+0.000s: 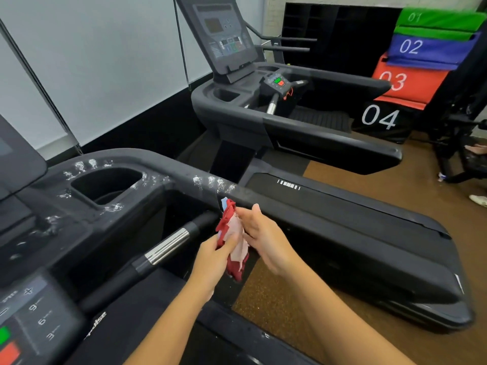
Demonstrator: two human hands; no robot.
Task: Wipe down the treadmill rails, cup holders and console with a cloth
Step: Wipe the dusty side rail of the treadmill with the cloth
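Observation:
A bunched red and pink cloth hangs between my two hands, in front of the near treadmill's right rail. My left hand grips its lower part. My right hand lies against its right side with fingers extended, touching it. White foam blobs dot the rail top and the rim of the cup holder. The console's edge shows at far left and the keypad at bottom left. A chrome-banded pulse handle runs just left of my hands.
A second treadmill stands behind, with its own console. Numbered stacked plyo boxes sit at back right. Someone's feet appear at the right edge. Brown flooring lies between the machines. A window blind is to the left.

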